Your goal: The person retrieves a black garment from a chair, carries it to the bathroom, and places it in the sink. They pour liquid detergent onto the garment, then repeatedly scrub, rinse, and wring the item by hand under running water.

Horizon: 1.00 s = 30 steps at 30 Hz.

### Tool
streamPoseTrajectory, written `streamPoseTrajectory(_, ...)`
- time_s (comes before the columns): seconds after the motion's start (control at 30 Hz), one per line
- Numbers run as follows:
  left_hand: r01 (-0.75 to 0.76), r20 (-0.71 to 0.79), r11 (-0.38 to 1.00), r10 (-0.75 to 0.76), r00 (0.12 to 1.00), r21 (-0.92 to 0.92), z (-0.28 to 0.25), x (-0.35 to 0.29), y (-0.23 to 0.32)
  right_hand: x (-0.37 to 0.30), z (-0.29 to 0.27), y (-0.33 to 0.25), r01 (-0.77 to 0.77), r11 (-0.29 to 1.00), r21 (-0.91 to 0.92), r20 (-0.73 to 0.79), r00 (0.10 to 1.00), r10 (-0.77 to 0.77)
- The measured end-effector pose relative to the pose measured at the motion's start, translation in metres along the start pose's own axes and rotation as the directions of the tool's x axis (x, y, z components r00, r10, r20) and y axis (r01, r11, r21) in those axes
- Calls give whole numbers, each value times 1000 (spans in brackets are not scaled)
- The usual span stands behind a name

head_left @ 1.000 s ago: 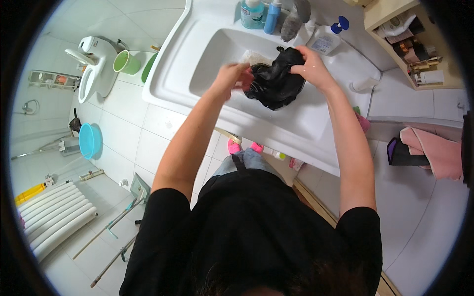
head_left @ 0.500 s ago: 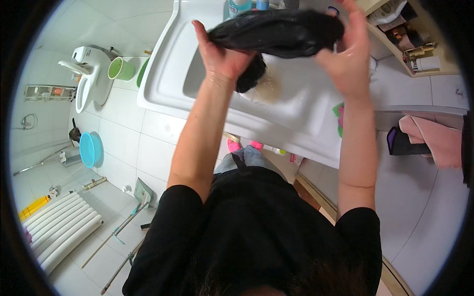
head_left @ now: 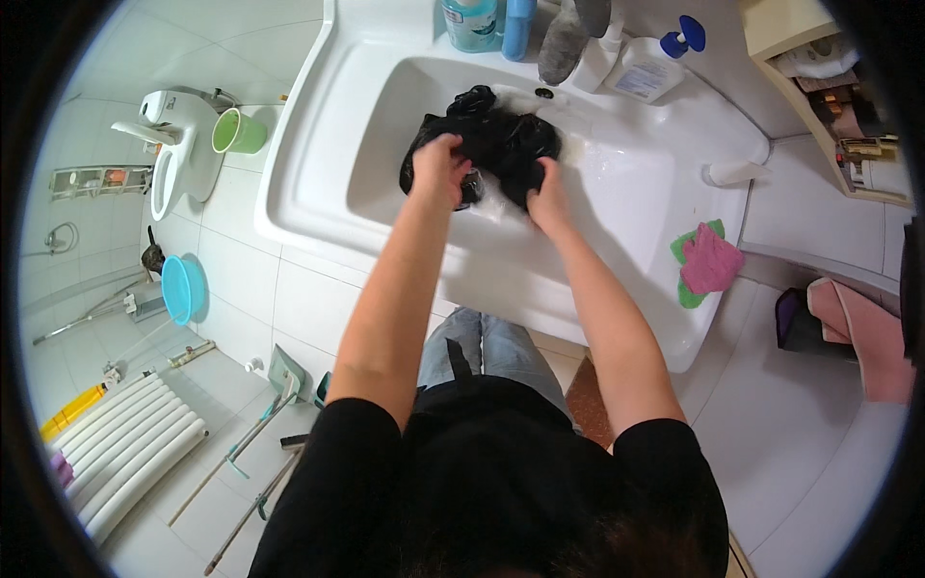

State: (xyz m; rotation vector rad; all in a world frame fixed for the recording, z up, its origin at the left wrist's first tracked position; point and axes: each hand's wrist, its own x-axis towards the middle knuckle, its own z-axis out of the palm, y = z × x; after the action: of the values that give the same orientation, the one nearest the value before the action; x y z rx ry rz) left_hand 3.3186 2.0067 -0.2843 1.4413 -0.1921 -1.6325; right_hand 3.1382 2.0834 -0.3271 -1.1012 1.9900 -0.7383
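Note:
A wet, bunched-up black cloth (head_left: 488, 135) lies in the white washbasin (head_left: 381, 125), with whitish suds or water beside it. Its exact kind does not show. My left hand (head_left: 440, 173) has its fingers curled on the cloth's near left part. On the near right side, my right hand (head_left: 550, 199) grips its edge, fingertips partly hidden by the folds.
Along the basin's back stand a teal bottle (head_left: 471, 24), a blue bottle (head_left: 518, 29), a grey item (head_left: 568, 43) and a white pump bottle (head_left: 647, 69). Pink and green cloths (head_left: 711, 262) lie at the right rim. An open cabinet (head_left: 809, 96) juts in at upper right.
The black cloth was stretched between both hands above the basin. It is now down in the basin, bunched up, and both hands have come down with it and closer together.

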Motion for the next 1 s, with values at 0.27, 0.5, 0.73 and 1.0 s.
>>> streamPoseTrajectory(0.27, 612, 269, 736, -551, 790, -289, 13, -30, -100, -1, -35, -26, -171, 959, 225, -27, 983, 182)
streamPoseTrajectory(0.5, 631, 817, 578, 117, 564, -518, 54, -56, -33, -87, -102, -91, -517, 307, 799, 522, 850, 75)
streamPoseTrajectory(0.73, 275, 515, 848, -3, 857, -453, 67, -47, -2, -85, -38, -107, 661, 736, 142, -225, 746, -627)
streamPoseTrajectory(1.0, 254, 303, 822, -105, 947, -509, 48, -44, -40, 30, -18, -64, 83, 773, 629, 116, 973, -199)
